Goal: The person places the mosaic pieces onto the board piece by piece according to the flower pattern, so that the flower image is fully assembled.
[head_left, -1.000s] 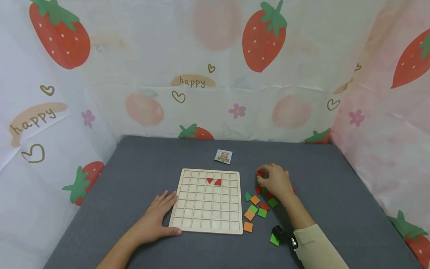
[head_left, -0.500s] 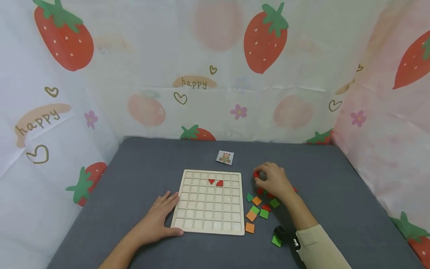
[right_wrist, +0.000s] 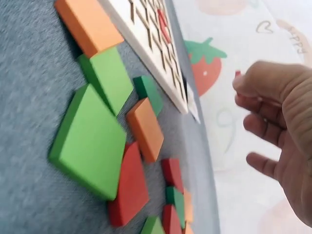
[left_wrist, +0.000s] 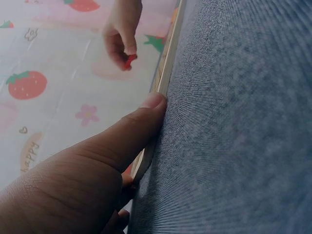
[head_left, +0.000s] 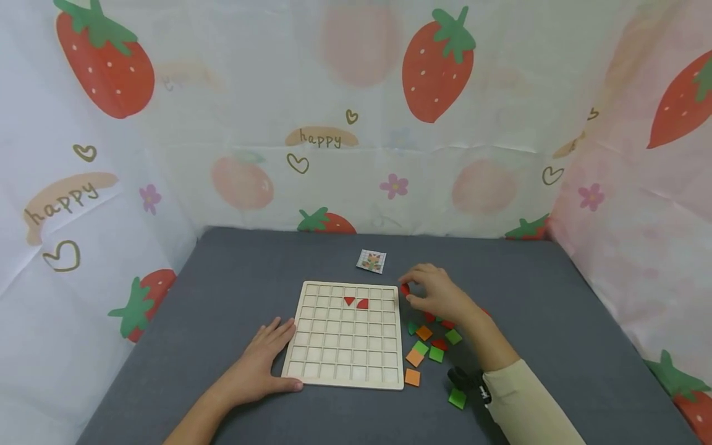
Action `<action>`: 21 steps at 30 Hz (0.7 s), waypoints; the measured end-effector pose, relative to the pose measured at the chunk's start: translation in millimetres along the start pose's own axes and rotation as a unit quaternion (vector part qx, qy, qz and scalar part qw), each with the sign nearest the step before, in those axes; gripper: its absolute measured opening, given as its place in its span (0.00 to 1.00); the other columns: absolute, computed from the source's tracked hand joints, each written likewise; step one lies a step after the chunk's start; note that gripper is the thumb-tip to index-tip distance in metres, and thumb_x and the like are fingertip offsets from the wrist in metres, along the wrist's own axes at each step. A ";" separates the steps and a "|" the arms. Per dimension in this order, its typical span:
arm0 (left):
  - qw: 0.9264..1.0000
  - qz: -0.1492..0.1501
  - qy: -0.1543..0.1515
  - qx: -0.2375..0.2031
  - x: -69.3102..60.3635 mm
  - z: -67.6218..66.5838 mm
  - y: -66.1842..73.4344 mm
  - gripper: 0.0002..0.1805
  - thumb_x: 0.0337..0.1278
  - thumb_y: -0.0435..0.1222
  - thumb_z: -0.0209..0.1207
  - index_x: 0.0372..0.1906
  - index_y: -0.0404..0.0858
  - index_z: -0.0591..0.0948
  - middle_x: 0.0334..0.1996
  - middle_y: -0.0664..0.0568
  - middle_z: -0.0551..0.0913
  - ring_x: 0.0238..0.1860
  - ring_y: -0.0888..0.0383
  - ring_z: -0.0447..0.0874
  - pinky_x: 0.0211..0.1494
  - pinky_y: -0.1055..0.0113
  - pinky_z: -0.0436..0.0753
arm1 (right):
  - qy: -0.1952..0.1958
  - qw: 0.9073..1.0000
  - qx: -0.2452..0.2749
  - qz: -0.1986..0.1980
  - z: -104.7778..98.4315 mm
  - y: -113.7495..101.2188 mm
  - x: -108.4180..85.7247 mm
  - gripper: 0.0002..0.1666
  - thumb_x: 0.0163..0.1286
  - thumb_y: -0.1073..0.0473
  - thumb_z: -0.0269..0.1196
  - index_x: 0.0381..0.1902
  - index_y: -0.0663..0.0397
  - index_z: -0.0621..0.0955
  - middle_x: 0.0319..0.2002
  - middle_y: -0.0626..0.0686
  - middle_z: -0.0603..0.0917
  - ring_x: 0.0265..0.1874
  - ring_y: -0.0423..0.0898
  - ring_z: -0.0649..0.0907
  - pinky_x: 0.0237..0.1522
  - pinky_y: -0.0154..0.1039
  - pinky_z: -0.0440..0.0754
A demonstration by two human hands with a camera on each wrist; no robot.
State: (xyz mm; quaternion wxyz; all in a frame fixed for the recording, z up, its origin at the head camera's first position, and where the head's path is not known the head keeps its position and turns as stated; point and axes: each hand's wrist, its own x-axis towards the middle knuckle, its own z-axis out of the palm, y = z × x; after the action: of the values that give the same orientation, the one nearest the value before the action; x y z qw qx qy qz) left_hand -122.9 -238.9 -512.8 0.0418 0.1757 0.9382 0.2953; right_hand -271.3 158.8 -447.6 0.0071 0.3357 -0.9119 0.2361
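My right hand [head_left: 436, 293] pinches a small red tile [head_left: 405, 289] between thumb and fingertips, above the table just off the board's upper right edge. The tile's exact shape is mostly hidden by the fingers. A pale wooden grid board [head_left: 345, 352] lies flat on the grey cloth. Two red pieces sit in its upper cells: a triangle [head_left: 349, 301] and a piece with one curved side [head_left: 363, 303]. At the board's lower left corner my left hand [head_left: 258, 364] rests with fingers spread along the left side; its thumb [left_wrist: 141, 117] touches the front edge.
Loose green, orange and red tiles lie right of the board, among them an orange square [head_left: 413, 377] and a green square [head_left: 457, 398] by the right wrist. Behind the board lies a small pattern card [head_left: 371, 261]. Printed curtains [head_left: 245, 123] enclose the table.
My right hand has moved left from the loose tiles toward the board, carrying the red tile. My left hand keeps its place at the board's corner.
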 end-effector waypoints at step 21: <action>1.000 0.010 0.009 0.003 0.1 0.7 -2.2 0.65 0.42 0.66 0.73 0.80 0.36 0.60 0.81 0.43 0.58 0.82 0.37 0.45 0.81 0.35 0.45 | -0.068 0.993 0.017 -0.095 7.0 -35.6 47.7 0.19 0.73 0.59 0.65 0.60 0.49 0.83 0.62 0.51 0.81 0.65 0.53 0.75 0.73 0.64 0.64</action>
State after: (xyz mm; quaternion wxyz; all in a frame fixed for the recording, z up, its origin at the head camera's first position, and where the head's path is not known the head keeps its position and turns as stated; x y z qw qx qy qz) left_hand -123.5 -240.2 -514.6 0.0302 0.1825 0.9377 0.2941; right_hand -285.3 103.1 -430.5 -0.0382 0.4359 -0.8701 0.2269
